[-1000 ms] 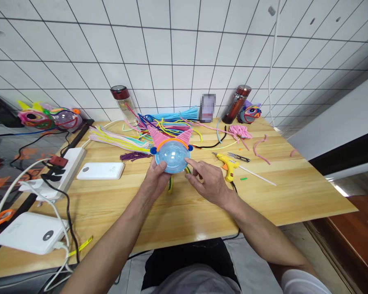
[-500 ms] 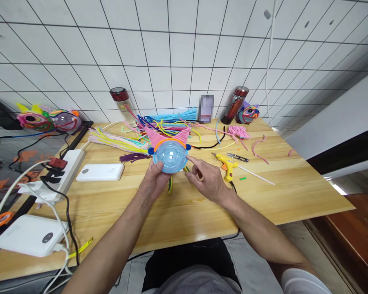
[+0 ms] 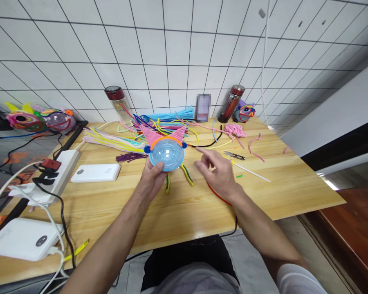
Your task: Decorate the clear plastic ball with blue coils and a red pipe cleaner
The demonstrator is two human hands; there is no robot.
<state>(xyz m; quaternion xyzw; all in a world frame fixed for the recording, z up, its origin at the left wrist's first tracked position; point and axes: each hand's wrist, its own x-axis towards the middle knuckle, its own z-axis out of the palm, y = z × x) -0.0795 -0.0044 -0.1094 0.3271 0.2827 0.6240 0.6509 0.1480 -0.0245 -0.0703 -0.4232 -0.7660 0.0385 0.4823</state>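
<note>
My left hand (image 3: 153,176) grips a clear plastic ball craft (image 3: 167,155) from below, its thumb pressed on the front. The ball has a light-blue rim, an orange arc, two pink pipe-cleaner ears (image 3: 178,134) and a dark blue pompom (image 3: 146,149) at each side. Two yellow-and-green strips (image 3: 187,176) stick out beneath it. To the right of the ball, apart from it, is my right hand (image 3: 219,169), fingers parted and index stretched toward the ball. It hides most of the yellow glue gun. A red pipe cleaner (image 3: 217,194) curves out under this hand.
Pipe cleaners (image 3: 110,141) lie in bundles behind the ball. Snips (image 3: 234,155), a white stick (image 3: 253,172) and a pink coil (image 3: 235,130) are at right. A power bank (image 3: 95,173) and power strip (image 3: 59,175) with cables stand left. Two bottles (image 3: 231,104) line the wall.
My right hand has drawn away from the ball to the right and now covers the glue gun. The red pipe cleaner has come into sight. My left hand keeps its hold.
</note>
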